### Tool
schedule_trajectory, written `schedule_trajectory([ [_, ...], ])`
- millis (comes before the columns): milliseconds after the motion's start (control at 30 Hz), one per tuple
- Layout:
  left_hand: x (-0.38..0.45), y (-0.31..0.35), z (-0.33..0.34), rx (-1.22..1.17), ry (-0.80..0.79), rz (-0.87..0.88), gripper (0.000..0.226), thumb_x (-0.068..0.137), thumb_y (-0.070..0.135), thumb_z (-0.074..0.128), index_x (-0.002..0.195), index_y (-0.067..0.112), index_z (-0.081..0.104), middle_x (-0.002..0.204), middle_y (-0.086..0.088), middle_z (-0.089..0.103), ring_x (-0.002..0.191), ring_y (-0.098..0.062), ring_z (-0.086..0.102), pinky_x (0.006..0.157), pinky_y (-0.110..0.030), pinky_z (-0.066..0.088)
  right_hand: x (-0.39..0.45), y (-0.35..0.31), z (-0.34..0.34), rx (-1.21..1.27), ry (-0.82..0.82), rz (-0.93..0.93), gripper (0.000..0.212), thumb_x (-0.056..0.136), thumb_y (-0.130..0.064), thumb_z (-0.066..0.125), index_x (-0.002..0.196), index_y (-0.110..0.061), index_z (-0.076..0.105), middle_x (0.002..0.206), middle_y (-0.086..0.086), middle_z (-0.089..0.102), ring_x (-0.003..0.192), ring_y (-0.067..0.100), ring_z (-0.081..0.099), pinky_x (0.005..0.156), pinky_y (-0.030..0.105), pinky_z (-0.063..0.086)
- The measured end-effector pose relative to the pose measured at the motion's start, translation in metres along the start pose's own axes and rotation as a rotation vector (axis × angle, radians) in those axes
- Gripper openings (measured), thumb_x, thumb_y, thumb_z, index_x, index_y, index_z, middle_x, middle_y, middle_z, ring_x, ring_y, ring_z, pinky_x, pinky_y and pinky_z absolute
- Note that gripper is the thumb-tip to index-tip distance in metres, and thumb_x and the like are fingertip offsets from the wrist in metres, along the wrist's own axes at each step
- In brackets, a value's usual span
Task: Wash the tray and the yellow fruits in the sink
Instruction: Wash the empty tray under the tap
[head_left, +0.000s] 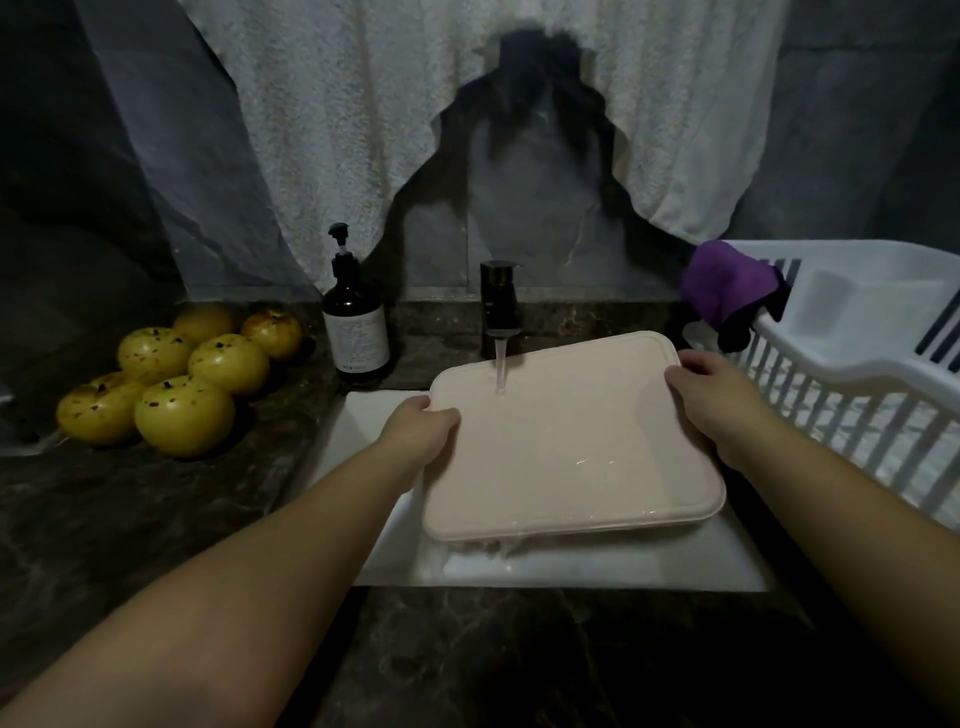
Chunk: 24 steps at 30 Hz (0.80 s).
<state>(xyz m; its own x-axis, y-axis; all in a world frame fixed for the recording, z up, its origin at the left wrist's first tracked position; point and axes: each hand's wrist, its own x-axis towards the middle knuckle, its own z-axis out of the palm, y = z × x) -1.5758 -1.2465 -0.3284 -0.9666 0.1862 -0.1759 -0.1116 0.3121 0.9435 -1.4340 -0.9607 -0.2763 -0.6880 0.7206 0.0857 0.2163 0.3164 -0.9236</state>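
Here you hold the pale pink tray (566, 441) over the white sink (597, 569), tilted, with water from the black faucet (500, 306) striking its upper part and running off the near edge. Your left hand (418, 434) grips the tray's left edge, thumb curled on top; your right hand (711, 400) curls round the far right corner. Six yellow fruits (182, 374) cluster on the dark marble counter (130, 519) to the left, beside a brown pump bottle (356, 325). A white dish rack (852, 364) with a purple cloth (727, 288) stands right; white towels (415, 104) hang on the grey wall.

Faucet (500, 306) close above tray (566, 441)
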Motion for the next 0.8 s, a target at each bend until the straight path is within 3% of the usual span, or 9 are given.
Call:
schedule_trajectory([
  [67,0.002,0.000,-0.001,0.042,0.031,0.019,0.060,0.099,0.030,0.065,0.154,0.014,0.046,0.140,-0.008,0.061,0.118,-0.029,0.060,0.105,-0.040,0.049,0.000,-0.004,-0.002,-0.005,0.000,-0.022,0.043,0.101,-0.030,0.056,0.143,-0.027,0.055,0.135,0.001,0.059,0.091,0.012,0.057,0.064,0.028,0.039],
  [133,0.003,0.000,-0.001,0.087,0.046,0.036,0.063,0.100,0.037,0.063,0.155,0.016,0.043,0.148,-0.009,0.056,0.128,-0.032,0.057,0.112,-0.046,0.046,-0.002,-0.010,-0.005,0.038,-0.009,-0.044,0.041,0.099,-0.031,0.059,0.140,-0.029,0.058,0.122,-0.003,0.063,0.088,0.007,0.057,0.063,0.026,0.041],
  [267,0.004,0.003,-0.003,0.150,0.057,0.048,0.063,0.101,0.049,0.056,0.153,0.013,0.045,0.146,-0.010,0.058,0.127,-0.032,0.057,0.106,-0.038,0.045,-0.005,-0.022,-0.010,0.189,-0.045,0.009,0.040,0.098,-0.028,0.064,0.137,-0.028,0.061,0.111,-0.006,0.067,0.097,0.017,0.066,0.069,0.031,0.051],
  [367,0.004,0.003,-0.009,0.123,0.061,-0.049,0.075,0.098,0.060,0.056,0.149,0.005,0.049,0.134,-0.014,0.063,0.113,-0.034,0.064,0.097,-0.038,0.050,-0.006,-0.022,-0.008,0.184,-0.060,0.035,0.038,0.099,-0.025,0.064,0.137,-0.023,0.062,0.112,-0.002,0.068,0.096,0.016,0.066,0.068,0.030,0.050],
  [500,-0.004,0.004,-0.019,0.107,0.051,-0.151,0.088,0.090,0.073,0.058,0.147,0.007,0.050,0.110,-0.007,0.062,0.080,-0.022,0.059,0.079,-0.036,0.046,-0.010,-0.006,0.004,0.155,-0.109,0.069,0.039,0.101,-0.020,0.062,0.139,-0.015,0.059,0.122,0.008,0.067,0.105,0.024,0.065,0.089,0.035,0.052],
  [567,-0.009,0.006,-0.024,0.203,0.054,-0.131,0.100,0.083,0.080,0.061,0.151,0.008,0.045,0.127,-0.011,0.063,0.090,-0.025,0.060,0.081,-0.035,0.044,-0.013,0.002,0.012,0.093,-0.120,0.073,0.039,0.102,-0.021,0.059,0.141,-0.016,0.057,0.125,0.009,0.065,0.106,0.024,0.063,0.090,0.035,0.050],
  [633,-0.011,0.008,-0.030,0.287,0.070,-0.111,0.110,0.078,0.082,0.064,0.155,0.009,0.038,0.146,-0.013,0.056,0.114,-0.032,0.061,0.086,-0.035,0.043,-0.015,0.009,0.020,0.042,-0.130,0.080,0.040,0.104,-0.024,0.056,0.143,-0.019,0.055,0.126,0.008,0.063,0.105,0.024,0.061,0.086,0.036,0.049],
  [700,-0.011,0.009,-0.035,0.296,0.087,-0.075,0.109,0.079,0.079,0.067,0.157,0.010,0.034,0.151,-0.013,0.052,0.127,-0.034,0.057,0.091,-0.036,0.044,-0.017,0.013,0.026,0.010,-0.137,0.101,0.039,0.105,-0.026,0.052,0.144,-0.022,0.054,0.124,0.006,0.061,0.101,0.022,0.060,0.081,0.036,0.049],
  [800,-0.010,0.011,-0.040,0.273,0.129,0.017,0.098,0.086,0.069,0.067,0.156,0.010,0.035,0.150,-0.013,0.051,0.130,-0.035,0.055,0.105,-0.042,0.048,-0.018,0.017,0.036,-0.008,-0.161,0.130,0.044,0.105,-0.023,0.049,0.149,-0.026,0.048,0.128,0.007,0.059,0.106,0.026,0.058,0.087,0.039,0.049],
])
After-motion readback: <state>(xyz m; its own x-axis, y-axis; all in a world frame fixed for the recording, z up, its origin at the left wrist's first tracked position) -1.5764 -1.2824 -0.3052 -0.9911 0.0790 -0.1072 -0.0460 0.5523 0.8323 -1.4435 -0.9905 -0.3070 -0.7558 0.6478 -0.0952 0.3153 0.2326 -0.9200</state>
